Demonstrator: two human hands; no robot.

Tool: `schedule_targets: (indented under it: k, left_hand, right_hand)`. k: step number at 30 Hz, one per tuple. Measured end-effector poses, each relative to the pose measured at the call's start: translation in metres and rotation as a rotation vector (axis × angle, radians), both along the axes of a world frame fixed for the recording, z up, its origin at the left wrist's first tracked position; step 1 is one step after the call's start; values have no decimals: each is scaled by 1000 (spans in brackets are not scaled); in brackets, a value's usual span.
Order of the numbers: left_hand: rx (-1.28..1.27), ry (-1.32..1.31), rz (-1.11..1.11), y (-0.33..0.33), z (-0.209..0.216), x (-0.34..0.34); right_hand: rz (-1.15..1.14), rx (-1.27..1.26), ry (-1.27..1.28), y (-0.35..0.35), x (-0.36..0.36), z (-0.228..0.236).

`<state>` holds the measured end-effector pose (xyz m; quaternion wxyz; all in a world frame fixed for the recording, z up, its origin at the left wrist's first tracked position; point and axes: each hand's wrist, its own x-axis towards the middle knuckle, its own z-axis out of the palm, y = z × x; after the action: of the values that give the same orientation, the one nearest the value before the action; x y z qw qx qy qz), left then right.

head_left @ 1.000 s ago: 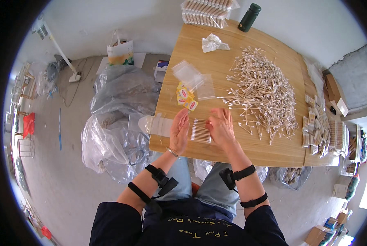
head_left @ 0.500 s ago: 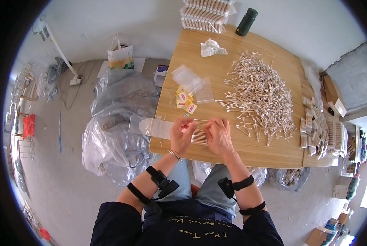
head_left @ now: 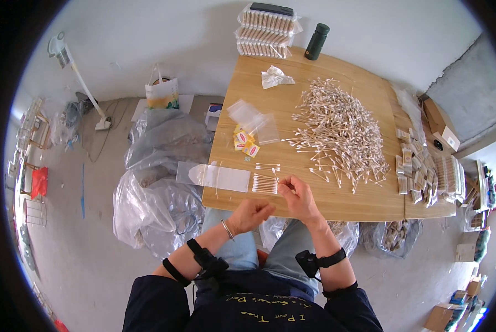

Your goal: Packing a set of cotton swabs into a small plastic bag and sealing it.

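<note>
A short row of cotton swabs (head_left: 265, 183) lies side by side near the table's front edge. A couple of separate swabs (head_left: 268, 166) lie just beyond it. My right hand (head_left: 299, 199) is at the row's right end, its thumb and fingertips pinched together; whether they hold a swab is hidden. Over the table's front edge, apart from the row, hovers my left hand (head_left: 252, 214), its fingers curled, with nothing seen in them. A white card in a clear plastic sleeve (head_left: 228, 178) lies flat left of the row. To the right spreads a big loose heap of swabs (head_left: 347, 138).
Clear bags (head_left: 242, 113) and yellow-and-white labels (head_left: 245, 143) lie beyond the sleeve. Crumpled tissue (head_left: 275, 77), stacked swab packs (head_left: 264, 33) and a dark green bottle (head_left: 317, 42) stand farther back. Small packets (head_left: 417, 166) pile up at right; big plastic sacks (head_left: 153, 193) sit left of the table (head_left: 325, 207).
My left hand has drawn back from the swab row toward me, leaving the row and the sleeve in sight. My right hand has come slightly nearer me. The view has tilted a little.
</note>
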<state>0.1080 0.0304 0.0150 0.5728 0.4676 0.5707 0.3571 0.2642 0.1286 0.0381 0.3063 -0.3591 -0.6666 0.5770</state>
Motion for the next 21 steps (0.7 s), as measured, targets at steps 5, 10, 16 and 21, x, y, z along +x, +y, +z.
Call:
schedule_targets:
  k: [5,10,16,21]
  left_hand:
    - [277,-78,428,10,29,20]
    - [423,-304,595,18,44,23]
    - [405,-221,604,14,52,24]
    - [362,-423,545,11,50,28]
  right_hand:
    - [-12,173,-81,-11,6,16]
    - [-125,444,-140,-28,2,30]
    - [-122,519,-106,-33,5,32]
    - [-76,-43,70,-37,10,23]
